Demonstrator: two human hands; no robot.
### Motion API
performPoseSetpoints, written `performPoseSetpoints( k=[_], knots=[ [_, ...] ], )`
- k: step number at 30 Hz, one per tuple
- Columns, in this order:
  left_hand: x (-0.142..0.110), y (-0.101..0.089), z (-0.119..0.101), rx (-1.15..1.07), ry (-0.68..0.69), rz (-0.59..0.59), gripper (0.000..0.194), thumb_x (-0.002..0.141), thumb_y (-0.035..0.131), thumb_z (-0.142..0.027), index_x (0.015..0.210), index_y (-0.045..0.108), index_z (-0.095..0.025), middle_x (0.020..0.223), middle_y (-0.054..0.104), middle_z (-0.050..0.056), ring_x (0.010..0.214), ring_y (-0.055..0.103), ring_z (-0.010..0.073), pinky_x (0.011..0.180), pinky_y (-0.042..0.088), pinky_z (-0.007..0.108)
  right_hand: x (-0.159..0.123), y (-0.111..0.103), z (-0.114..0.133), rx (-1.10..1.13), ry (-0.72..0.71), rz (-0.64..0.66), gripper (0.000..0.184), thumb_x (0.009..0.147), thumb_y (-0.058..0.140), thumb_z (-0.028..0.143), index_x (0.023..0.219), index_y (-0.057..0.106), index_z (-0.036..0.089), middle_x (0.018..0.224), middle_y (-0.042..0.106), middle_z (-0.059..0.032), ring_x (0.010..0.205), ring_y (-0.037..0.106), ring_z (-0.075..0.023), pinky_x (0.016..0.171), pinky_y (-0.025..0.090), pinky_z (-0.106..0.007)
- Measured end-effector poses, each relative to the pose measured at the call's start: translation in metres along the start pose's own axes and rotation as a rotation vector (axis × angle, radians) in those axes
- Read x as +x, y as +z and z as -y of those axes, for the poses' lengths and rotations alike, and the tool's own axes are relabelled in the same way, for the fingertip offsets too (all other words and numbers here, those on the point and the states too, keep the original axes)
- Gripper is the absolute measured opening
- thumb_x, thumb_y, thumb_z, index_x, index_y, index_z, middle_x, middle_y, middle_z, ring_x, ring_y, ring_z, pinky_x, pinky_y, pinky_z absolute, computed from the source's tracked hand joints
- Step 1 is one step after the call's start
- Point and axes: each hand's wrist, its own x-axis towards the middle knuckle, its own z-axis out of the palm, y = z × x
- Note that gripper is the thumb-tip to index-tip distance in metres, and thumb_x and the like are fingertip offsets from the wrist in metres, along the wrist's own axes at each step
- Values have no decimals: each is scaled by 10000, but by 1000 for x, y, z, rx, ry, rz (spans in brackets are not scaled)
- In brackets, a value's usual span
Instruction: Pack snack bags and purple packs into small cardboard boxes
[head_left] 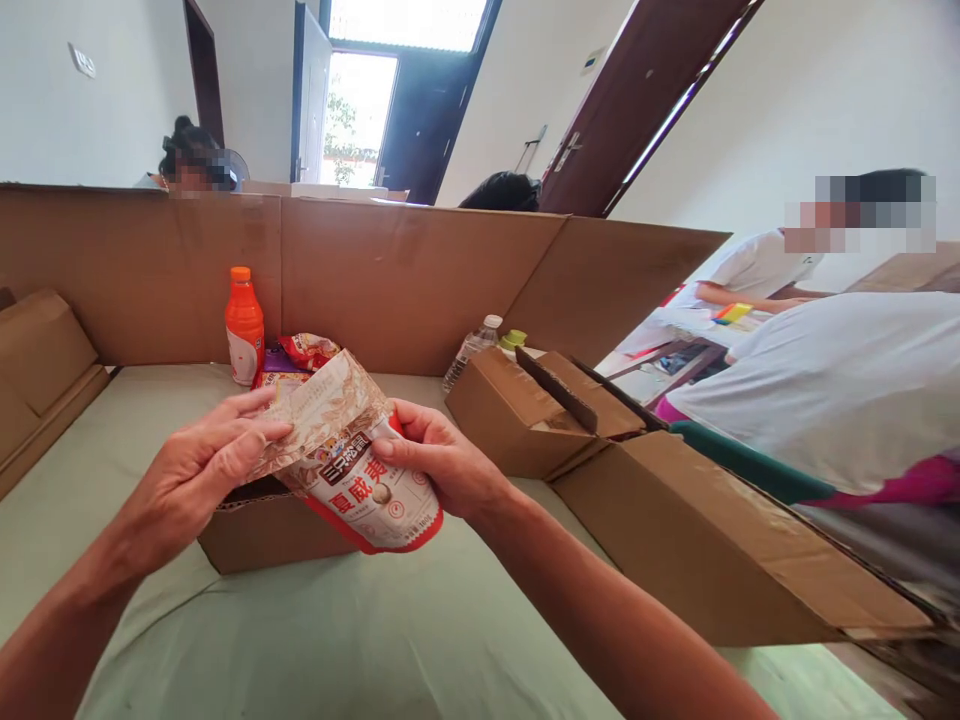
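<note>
My left hand (196, 470) and my right hand (442, 455) both grip a snack pouch (352, 465), beige with a red and white label, held tilted above a small open cardboard box (262, 525). The left fingers pinch the pouch's top left edge. The right fingers are closed on its right side. The box's inside is mostly hidden by the pouch and my left hand.
An orange drink bottle (244, 326) and snack packets (300, 358) stand behind the box. A second open carton (536, 415), a clear water bottle (472, 350) and cardboard walls (405, 285) ring the green tabletop (360, 640). People in white shirts sit at the right and behind.
</note>
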Motion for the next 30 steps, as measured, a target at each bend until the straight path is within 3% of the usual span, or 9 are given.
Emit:
performPoseSetpoints(
  k=[5, 10, 12, 16, 18, 21, 25, 27, 30],
  knots=[
    [7, -1, -8, -16, -36, -44, 98, 873, 692, -293, 854, 773, -242, 938, 752, 34, 844, 710, 175, 766, 583, 276, -1, -2, 5, -121, 68, 141, 495, 681, 894, 471, 986, 634, 181, 856, 712, -14, 747, 695, -153, 732, 578, -283],
    [5, 16, -14, 80, -8, -131, 111, 879, 648, -220, 843, 752, -238, 849, 739, -8, 771, 683, 138, 722, 534, 253, -8, 14, 29, -382, -33, 138, 711, 688, 744, 773, 1051, 642, 170, 907, 660, -32, 779, 609, -153, 681, 495, -271],
    [7, 21, -16, 85, -16, -141, 119, 874, 638, -211, 835, 749, -232, 848, 743, -11, 768, 681, 138, 732, 533, 258, -11, 24, 32, -507, -24, 71, 677, 672, 801, 687, 1084, 626, 179, 832, 622, 2, 698, 555, -128, 593, 441, -243],
    [13, 20, -15, -42, -104, -106, 87, 854, 676, -260, 803, 730, -215, 803, 738, -11, 746, 675, 150, 695, 539, 258, -14, 36, 33, -648, -69, -53, 310, 759, 767, 397, 911, 622, 168, 730, 586, 25, 627, 519, -106, 552, 432, -231],
    [12, 13, -9, -179, -125, -134, 138, 881, 670, -312, 976, 725, -229, 866, 747, -2, 773, 685, 164, 681, 550, 267, -17, 37, 40, -705, -162, -81, 199, 783, 738, 328, 842, 634, 170, 724, 606, 16, 619, 538, -111, 539, 447, -232],
    [-2, 0, 7, -313, -63, -254, 401, 972, 543, -380, 1362, 551, -287, 1167, 725, 38, 994, 696, 206, 850, 582, 354, -18, 36, 58, -739, -504, -297, 138, 804, 756, 292, 873, 666, 213, 766, 646, 17, 654, 582, -127, 573, 486, -240],
    [-36, -3, 33, 132, -34, -146, 361, 938, 588, -338, 1292, 584, -268, 1229, 714, 60, 1193, 644, 285, 1073, 472, 534, 4, 30, 61, -546, -893, -546, 219, 795, 757, 332, 944, 606, 280, 886, 646, 14, 823, 636, -175, 797, 552, -326],
    [-49, 2, 43, 387, 103, -25, 188, 892, 615, -267, 1071, 652, -223, 1010, 760, 46, 1129, 676, 311, 1111, 395, 634, 20, 24, 47, -497, -904, -514, 231, 782, 744, 335, 942, 588, 275, 865, 619, 25, 785, 617, -161, 780, 536, -315],
    [-60, 10, 49, 606, 254, 11, 89, 881, 550, -153, 883, 633, -185, 769, 721, 23, 955, 719, 283, 1112, 354, 684, 36, 16, 19, -693, -704, -342, 165, 799, 714, 323, 908, 632, 230, 799, 621, 29, 690, 563, -131, 664, 478, -259]
  ],
)
